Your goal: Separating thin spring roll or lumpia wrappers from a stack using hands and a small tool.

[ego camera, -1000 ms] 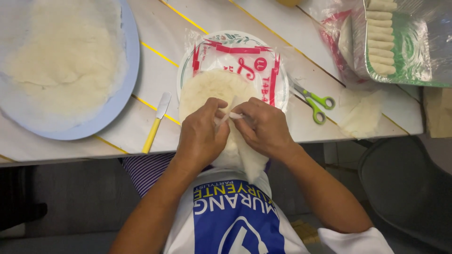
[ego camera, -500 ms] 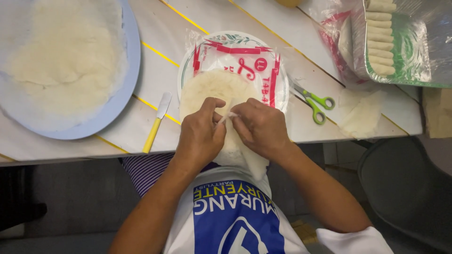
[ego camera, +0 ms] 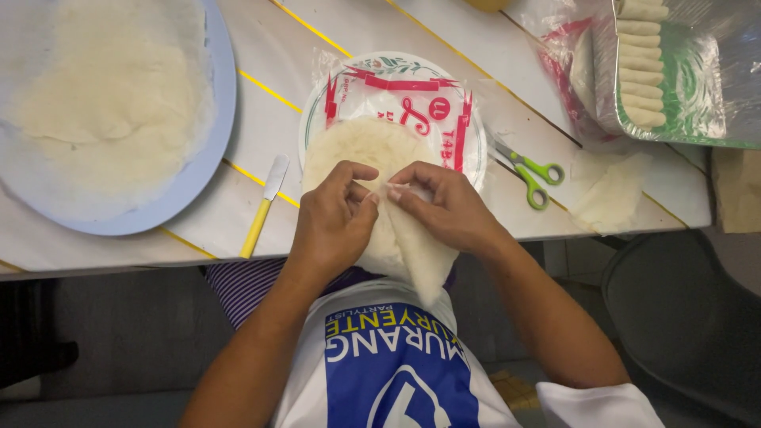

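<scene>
Two hands meet at the table's near edge, fingertips pinched on a thin, pale wrapper sheet (ego camera: 416,254). The left hand (ego camera: 333,222) and the right hand (ego camera: 444,208) each grip the top of the sheet between thumb and forefingers, and its loose lower corner hangs in a soft point off the table edge, over the person's white and blue shirt (ego camera: 388,364). The sheet is being held just above a round stack of wrappers (ego camera: 357,147), matte and floury, which lies on a clear round plastic packet (ego camera: 428,95) printed in red. Just left of the stack lies a small knife (ego camera: 264,204) with a yellow handle and a pale blade; just right of the packet lie green-handled scissors (ego camera: 533,173), and beyond them a folded wrapper piece (ego camera: 612,198) rests flat on the white plank table (ego camera: 277,71) with its thin yellow lines. At far left a wide, pale blue plate (ego camera: 214,158) holds a damp-looking, creased whitish sheet (ego camera: 103,95) spread across it. At top right a shiny foil-lined tray (ego camera: 697,87) holds a neat row of pale finished rolls (ego camera: 640,63), with a crumpled plastic bag (ego camera: 567,63) beside it.
</scene>
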